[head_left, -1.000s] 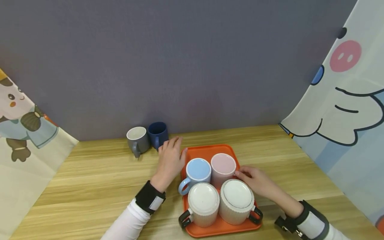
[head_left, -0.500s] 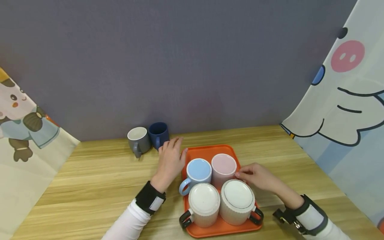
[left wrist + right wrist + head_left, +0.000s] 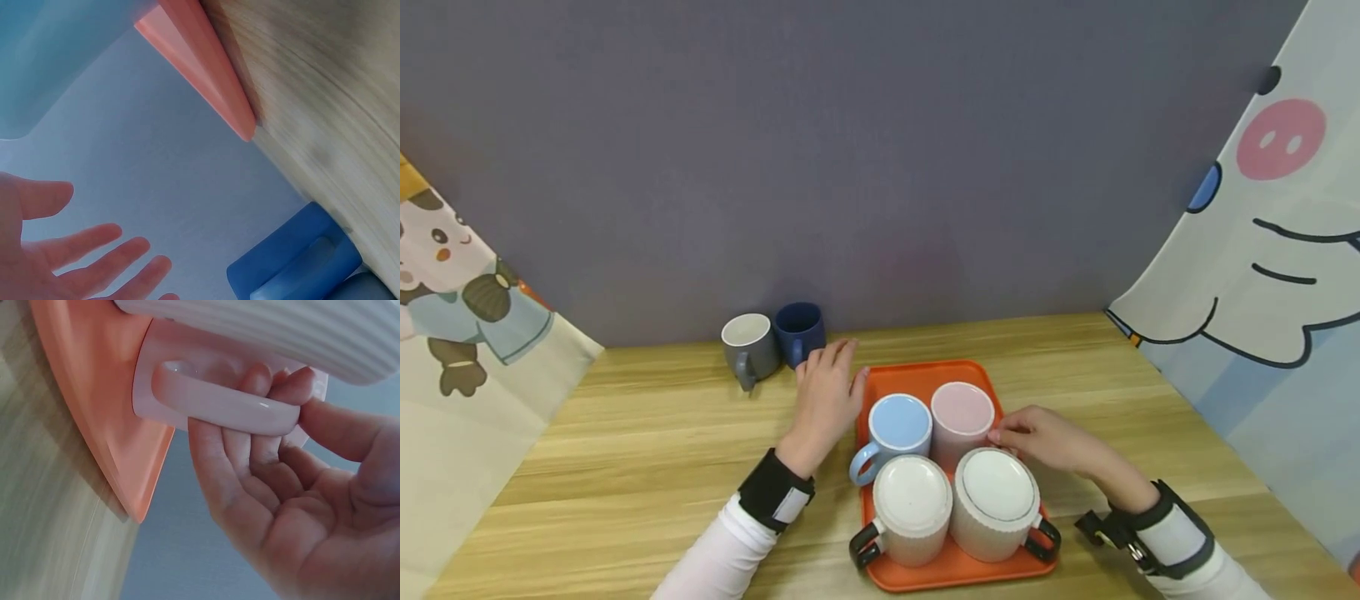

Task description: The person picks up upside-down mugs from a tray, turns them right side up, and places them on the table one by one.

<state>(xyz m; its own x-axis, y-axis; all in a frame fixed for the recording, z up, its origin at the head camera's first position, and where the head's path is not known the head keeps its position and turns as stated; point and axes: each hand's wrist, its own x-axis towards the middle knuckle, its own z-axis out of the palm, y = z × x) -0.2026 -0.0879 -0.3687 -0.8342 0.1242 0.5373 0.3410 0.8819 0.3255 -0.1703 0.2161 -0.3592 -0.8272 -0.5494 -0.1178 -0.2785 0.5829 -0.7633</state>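
Note:
An orange tray (image 3: 966, 577) carries several mugs, all upside down. At its far right is a pink mug (image 3: 962, 407), whose handle (image 3: 231, 406) my right hand (image 3: 1051, 437) grips; in the right wrist view the fingers (image 3: 212, 456) pass through it and curl round. Beside it sits a light blue mug (image 3: 900, 421). Two white mugs (image 3: 913, 493) with black handles fill the tray's near half. My left hand (image 3: 827, 396) hovers left of the tray with spread, empty fingers, close to an upright navy blue mug (image 3: 799, 325); the left wrist view shows them apart.
A grey mug (image 3: 752, 350) stands upright left of the navy one, near the dark grey back panel (image 3: 880, 167). Cartoon-printed sheets (image 3: 1285, 275) border both sides of the wooden table (image 3: 647, 433).
My right wrist has risen slightly while the fingers stay at the pink mug's handle. The left hand and the mugs keep their places; the head view shifts a little.

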